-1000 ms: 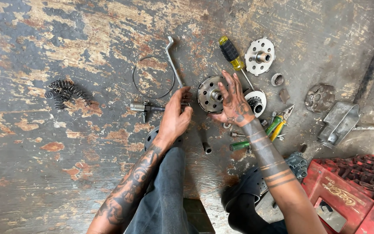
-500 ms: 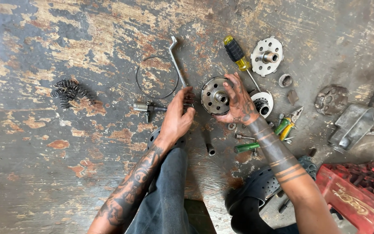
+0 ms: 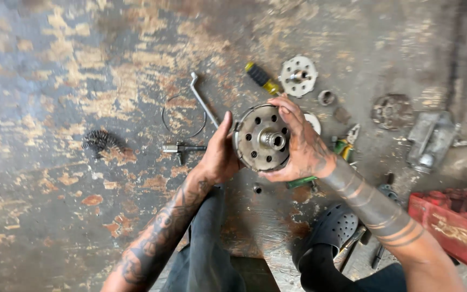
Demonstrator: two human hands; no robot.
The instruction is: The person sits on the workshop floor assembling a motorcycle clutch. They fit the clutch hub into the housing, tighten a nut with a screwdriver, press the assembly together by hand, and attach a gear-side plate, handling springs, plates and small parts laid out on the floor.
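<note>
Screwdriver [image 3: 262, 78], bent wrench [image 3: 203, 104], wire ring [image 3: 184, 116]

You have two hands: left hand [image 3: 220, 157] and right hand [image 3: 298, 146]. Between them is one round drum [image 3: 261, 138]. Around the drum you can count one screwdriver [image 3: 262, 79], one flat plate [image 3: 298, 75], one wire ring [image 3: 182, 116], one bent wrench [image 3: 202, 103], one small ring [image 3: 326, 98], one red crate [image 3: 452, 221] and one black shoe [image 3: 333, 230].

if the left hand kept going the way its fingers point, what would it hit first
The left hand, cupping the round metal hub, points up the picture. First in that line is probably the bent metal rod on the floor, though depth is unclear since the hand seems raised.
</note>
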